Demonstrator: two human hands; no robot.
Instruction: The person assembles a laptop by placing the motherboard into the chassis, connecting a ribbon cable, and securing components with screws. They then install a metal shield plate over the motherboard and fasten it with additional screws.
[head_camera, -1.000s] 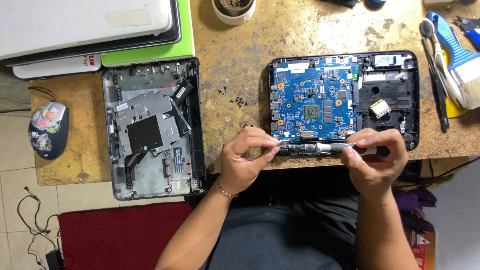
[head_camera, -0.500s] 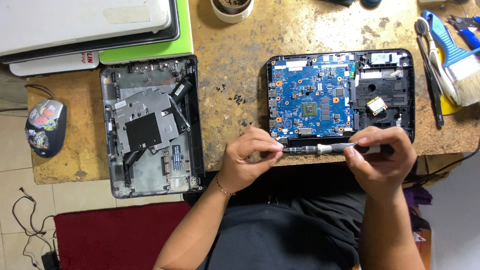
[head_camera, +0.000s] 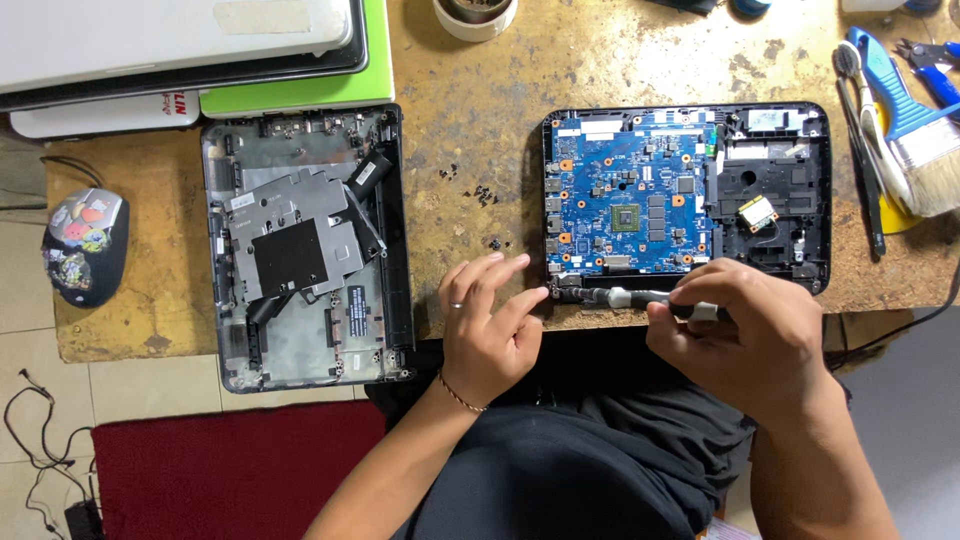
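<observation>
Wooden workbench (head_camera: 620, 70) held a small laptop fully split: bottom cover (head_camera: 305, 245) lay off to the left, base chassis (head_camera: 690, 195) sat at the bench's front edge with the blue motherboard (head_camera: 630, 195) exposed and seated. Teardown looked roughly midway; board not lifted, loose screws (head_camera: 485, 195) lay between the halves. Right hand (head_camera: 745, 335) was clenched around a screwdriver (head_camera: 625, 297), lying flat along the chassis front edge, tip at its left corner. Left hand (head_camera: 490, 320) was released, fingers spread, fingertips just beside that tip, grasping nothing
</observation>
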